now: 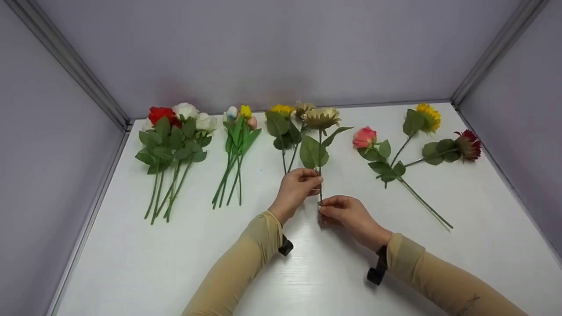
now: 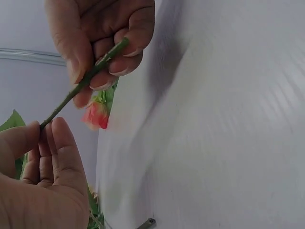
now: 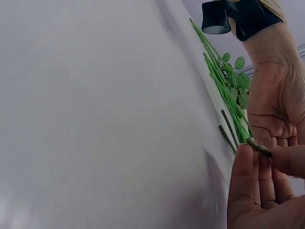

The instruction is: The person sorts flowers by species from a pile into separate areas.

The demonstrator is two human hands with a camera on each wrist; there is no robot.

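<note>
Both hands hold one beige sunflower (image 1: 322, 118), its petals a dull gold and its green leaves below the bloom. The left hand (image 1: 296, 191) pinches its stem (image 2: 66, 100) under the leaves. Lower down, near the cut end, the right hand (image 1: 351, 215) grips the same stem between thumb and fingers. In the right wrist view the stem's tip pokes out from the right hand's fingers (image 3: 245, 164). Just behind the left hand lie a yellow sunflower (image 1: 282, 109) and another beige flower (image 1: 304, 107), with their stems side by side.
To the left lie red (image 1: 160, 115) and white roses (image 1: 185, 110), then a bunch of tulips (image 1: 239, 127). At right are a pink rose (image 1: 364, 137), a yellow sunflower (image 1: 429, 117) and a dark red flower (image 1: 469, 145) with crossing stems. Grey walls (image 1: 281, 52) enclose the white table (image 1: 175, 263).
</note>
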